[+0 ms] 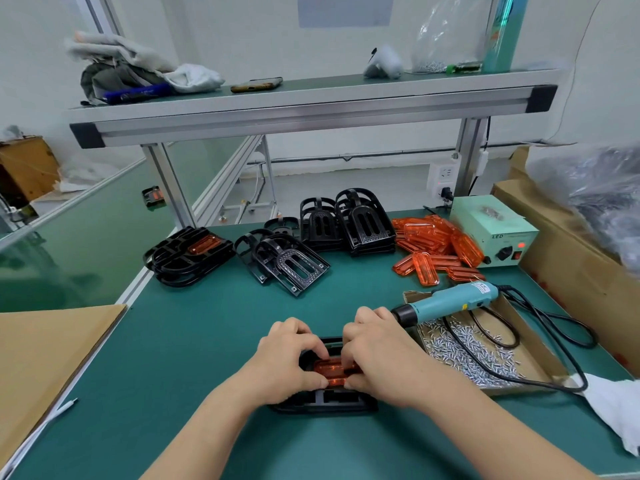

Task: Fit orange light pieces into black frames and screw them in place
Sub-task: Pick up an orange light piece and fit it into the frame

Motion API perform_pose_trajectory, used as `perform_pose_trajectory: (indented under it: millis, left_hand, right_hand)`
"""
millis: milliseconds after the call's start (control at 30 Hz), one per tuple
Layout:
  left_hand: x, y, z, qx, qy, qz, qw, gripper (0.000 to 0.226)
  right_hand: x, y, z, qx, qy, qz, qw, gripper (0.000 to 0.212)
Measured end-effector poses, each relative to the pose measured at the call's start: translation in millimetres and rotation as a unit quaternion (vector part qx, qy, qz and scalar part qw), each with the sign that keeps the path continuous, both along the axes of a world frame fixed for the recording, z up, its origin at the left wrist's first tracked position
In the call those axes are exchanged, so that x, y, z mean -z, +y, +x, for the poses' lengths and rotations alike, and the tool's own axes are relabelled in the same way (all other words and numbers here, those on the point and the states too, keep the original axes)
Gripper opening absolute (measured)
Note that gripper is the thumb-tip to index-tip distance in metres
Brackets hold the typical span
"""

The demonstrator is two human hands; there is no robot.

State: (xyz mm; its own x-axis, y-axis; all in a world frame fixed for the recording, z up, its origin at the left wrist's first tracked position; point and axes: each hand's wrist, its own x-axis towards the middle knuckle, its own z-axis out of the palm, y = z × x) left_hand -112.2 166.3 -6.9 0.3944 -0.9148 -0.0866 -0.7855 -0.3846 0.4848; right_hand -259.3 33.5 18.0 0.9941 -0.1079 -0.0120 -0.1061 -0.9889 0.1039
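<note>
Left of the electric screwdriver (450, 301), the left hand (287, 358) pinches one end of the orange light piece (334, 370) lying in the black frame (329, 403), and the right hand (377, 355) pinches the other end. Uneven pressing could seat it crooked and misalign the screw holes.

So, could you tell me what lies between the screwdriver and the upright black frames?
A pile of loose orange light pieces, seen in the head view.

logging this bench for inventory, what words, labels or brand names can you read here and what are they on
"LED": on the front of the pale green power supply box; the smaller print beside it is too blurred to read.
Teal electric screwdriver: its white label is too blurred to read.
Pale sheet on the back wall: nothing legible.
</note>
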Motion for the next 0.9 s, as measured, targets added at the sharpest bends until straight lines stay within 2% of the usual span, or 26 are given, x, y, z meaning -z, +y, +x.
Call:
perform_pose_trajectory:
  millis: [200, 300, 367, 433, 467, 567, 667, 800, 833, 900]
  left_hand:
    - [4.0, -5.2, -7.1, -0.013, 0.002, -0.045, 0.999, 0.022]
    - [7.8, -10.5, -11.8, -0.006, -0.010, -0.068, 0.998, 0.019]
    - [8.5, -13.3, -13.7, 0.011, -0.011, -0.053, 0.998, 0.031]
    - [8.1, -13.4, -15.0, 0.040, -0.013, -0.011, 0.999, 0.051]
    - [7.9, -12.6, -15.2, 0.052, -0.019, 0.008, 0.998, 0.061]
    - [8.5, -11.1, -14.3, 0.064, -0.034, 0.030, 0.997, 0.070]
    - [11.6, -12.7, -14.3, 0.053, -0.045, 0.019, 0.997, 0.071]
    - [21.1, -13.5, -17.3, 0.018, -0.053, -0.011, 0.998, 0.069]
    - [23.4, -13.5, -18.5, 0.014, -0.055, -0.016, 0.998, 0.068]
    - [26.8, -13.8, -20.4, 0.010, -0.059, -0.022, 0.998, 0.068]
  right_hand:
    - [3.8, -2.7, -2.4, 0.002, -0.022, 0.035, 0.999, 0.031]
    - [1.0, -11.2, -5.7, 0.011, -0.110, 0.132, 0.985, 0.019]
    - [-3.6, -23.3, -9.0, 0.068, -0.245, 0.236, 0.938, 0.010]
    - [-7.8, -41.5, -16.3, 0.179, -0.369, 0.311, 0.858, 0.012]
    - [-9.0, -51.6, -21.2, 0.240, -0.399, 0.342, 0.817, 0.012]
    - [-1.1, -78.8, -40.9, 0.385, -0.427, 0.407, 0.710, 0.013]
    - [15.8, -92.8, -58.2, 0.457, -0.404, 0.423, 0.669, 0.024]
    - [29.6, -99.3, -62.7, 0.472, -0.370, 0.499, 0.625, 0.035]
    - [31.6, -101.0, -61.6, 0.472, -0.382, 0.518, 0.602, 0.038]
    - [32.7, -102.6, -57.8, 0.478, -0.411, 0.573, 0.524, 0.044]
